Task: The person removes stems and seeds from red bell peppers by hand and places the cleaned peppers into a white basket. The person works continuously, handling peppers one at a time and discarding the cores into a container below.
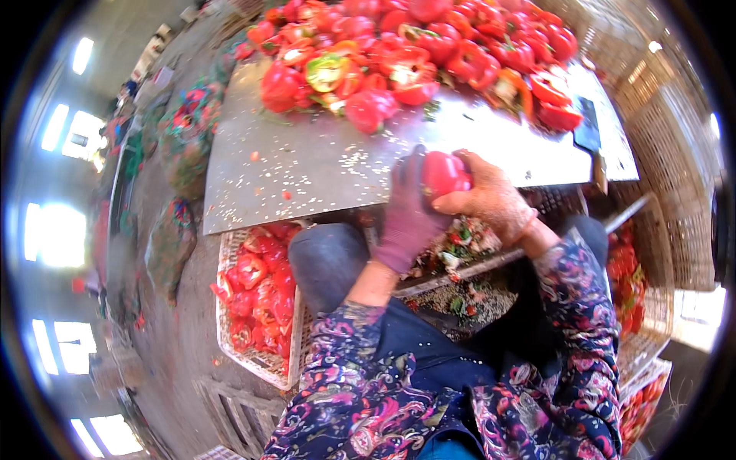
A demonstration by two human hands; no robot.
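Note:
Between my hands, at the near edge of a metal tabletop [299, 172], is a red bell pepper [445, 174]. My left hand [409, 213], in a purple glove, grips it from the left. On its right side my right hand [489, 192], in a worn orange-toned glove, has thumb and fingers closed around it. Part of the pepper is hidden by the fingers. Beyond my hands lies a large heap of red bell peppers [371, 109], many cut open with pale cores showing. Pale seeds are scattered over the metal.
A plastic crate [296, 345] of cut red peppers stands left of my knee. Below my hands lie seeds and green cores [460, 241]. A dark flat blade [586, 123] with a wooden handle rests at the table's right. Woven-pattern crates [667, 149] stand at right, filled net sacks [172, 241] at left.

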